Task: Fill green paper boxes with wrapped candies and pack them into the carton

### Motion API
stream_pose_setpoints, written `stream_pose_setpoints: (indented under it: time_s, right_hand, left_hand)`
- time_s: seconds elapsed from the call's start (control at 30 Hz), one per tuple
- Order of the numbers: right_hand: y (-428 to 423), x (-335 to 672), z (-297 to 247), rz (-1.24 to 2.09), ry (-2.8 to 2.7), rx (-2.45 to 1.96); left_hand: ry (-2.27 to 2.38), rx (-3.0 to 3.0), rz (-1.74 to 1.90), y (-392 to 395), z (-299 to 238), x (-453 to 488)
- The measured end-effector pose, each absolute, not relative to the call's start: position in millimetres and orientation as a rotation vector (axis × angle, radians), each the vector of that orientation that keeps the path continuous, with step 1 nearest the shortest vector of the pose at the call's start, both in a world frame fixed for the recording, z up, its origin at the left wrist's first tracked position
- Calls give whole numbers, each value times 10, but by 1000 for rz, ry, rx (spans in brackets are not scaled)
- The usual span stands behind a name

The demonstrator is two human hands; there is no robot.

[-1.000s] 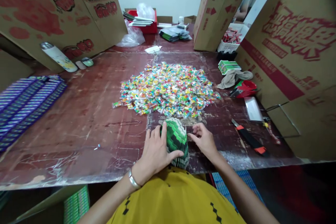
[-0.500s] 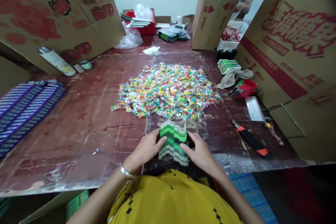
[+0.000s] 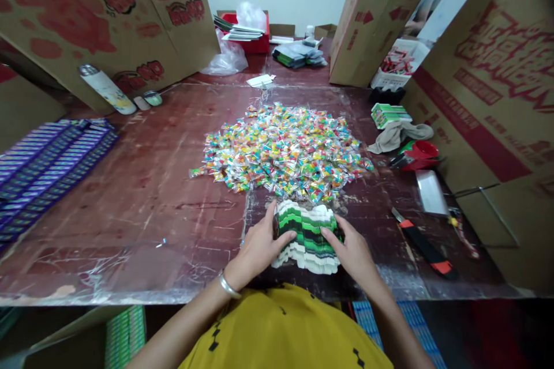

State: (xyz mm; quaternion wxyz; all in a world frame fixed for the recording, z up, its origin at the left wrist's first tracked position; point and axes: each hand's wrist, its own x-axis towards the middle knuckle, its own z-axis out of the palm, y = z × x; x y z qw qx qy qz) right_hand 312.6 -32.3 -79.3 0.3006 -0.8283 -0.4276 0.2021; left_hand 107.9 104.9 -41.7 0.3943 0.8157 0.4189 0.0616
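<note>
A stack of green-and-white flattened cartons point(image 3: 307, 237) with uneven, wavy edges is held between my two hands at the near side of the table. My left hand point(image 3: 266, 245) grips its left end, the thumb lying over the top. At the right end my right hand point(image 3: 351, 248) holds it in the same way, thumb on top and the other fingers partly hidden behind. Just beyond the stack spreads a heap of small wrapped candies point(image 3: 281, 150) in many colours, in clear wrappers.
A utility knife point(image 3: 426, 245) and a clear plastic piece point(image 3: 431, 192) lie to the right, near a grey cloth point(image 3: 400, 136). Purple cartons point(image 3: 47, 167) and a white flask point(image 3: 107, 90) are at left. Large cardboard boxes point(image 3: 168, 29) flank the table point(image 3: 142, 184).
The stack, held in both hands, has shifted right in the view and spread wider, with more white edges showing. My hands are farther apart. The whole view has shifted slightly.
</note>
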Motion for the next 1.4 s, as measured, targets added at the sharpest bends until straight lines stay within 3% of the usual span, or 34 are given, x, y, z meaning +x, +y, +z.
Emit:
stream_pose_setpoints:
  time_s: [0.3,0.53,1.4]
  right_hand:
    - [-360,3175,-592,37,-1358,-2142]
    - [-48,2627,-388,187,-2178,-1884]
    - [114,2593,-548,224,-2256,-1972]
  left_hand:
    - [1025,1959,155,1143,-489,801]
    - [973,1806,206,1070,-555,821]
    - [1409,2080,119,1243,-632,569]
